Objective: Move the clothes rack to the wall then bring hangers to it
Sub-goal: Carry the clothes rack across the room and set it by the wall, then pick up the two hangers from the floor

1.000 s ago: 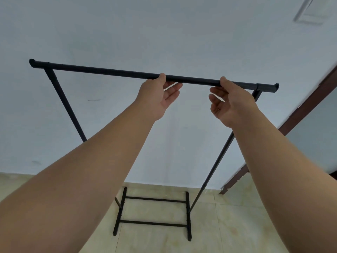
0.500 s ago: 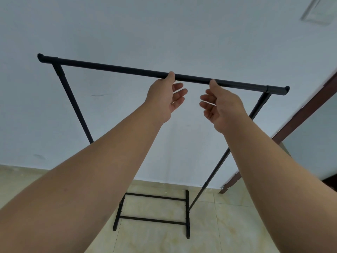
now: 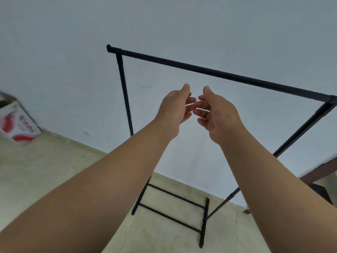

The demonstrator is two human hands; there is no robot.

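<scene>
Rack at the wall, both hands empty below its top bar

Head view: the clothes rack (image 3: 215, 73) stood close against the pale wall (image 3: 73, 52), its foot frame on the tiled floor; its top bar ran long-axis from upper left down to the right edge, passing above and beyond the fingers. The left hand (image 3: 175, 110) and right hand (image 3: 217, 114) hung close together under that bar, clear of it, fingers loosely curled and open, gripping nothing. Both sat about equally near the bar, the right perhaps slightly nearer. No hangers showed anywhere; a printed box (image 3: 18, 123) stood by the wall at far left. Judged from this, the placing looked done and fetching hangers came next, somewhere out of view.
</scene>
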